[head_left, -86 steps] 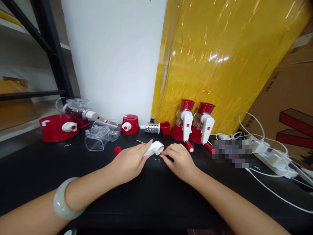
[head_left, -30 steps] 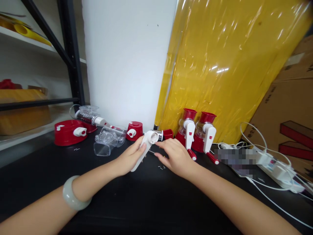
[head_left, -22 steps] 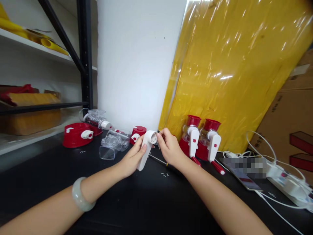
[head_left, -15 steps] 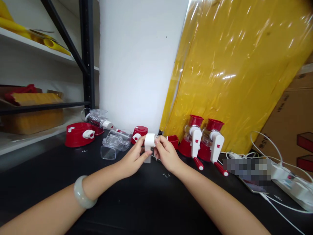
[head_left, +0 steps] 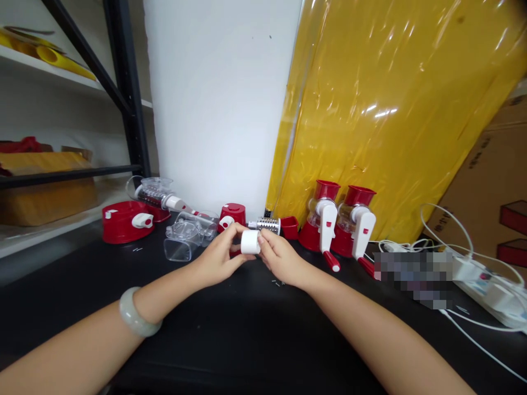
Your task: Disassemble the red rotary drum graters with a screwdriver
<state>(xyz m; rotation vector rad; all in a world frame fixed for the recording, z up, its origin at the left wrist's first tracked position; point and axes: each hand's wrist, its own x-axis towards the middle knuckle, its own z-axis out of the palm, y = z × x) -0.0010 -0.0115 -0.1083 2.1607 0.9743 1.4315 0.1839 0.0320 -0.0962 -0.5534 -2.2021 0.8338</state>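
Observation:
Above the black tabletop, both hands hold a white plastic crank arm point(head_left: 250, 242), its rounded end facing me. My left hand point(head_left: 222, 255) grips it from the left, thumb below and fingers over the top. From the right, my right hand point(head_left: 282, 258) is closed with thumb and fingertips against its side; whether a small piece is pinched there is hidden. Just behind lies a metal grating drum point(head_left: 268, 225) beside a red plastic hopper point(head_left: 289, 227). Several small screws point(head_left: 278, 283) lie on the table below my right hand.
Two assembled rotary graters point(head_left: 327, 219) stand at right. A red base point(head_left: 127, 222), clear plastic housing point(head_left: 181, 241) and smaller red part point(head_left: 233, 214) stand left and behind. A power strip point(head_left: 489, 302) with white cables lies far right; a shelf rack point(head_left: 127, 109) rises left.
The white crank arm has been tilted so its rounded end faces me and its lower part no longer shows. The grating drum behind has come into view. The camera view has shifted slightly.

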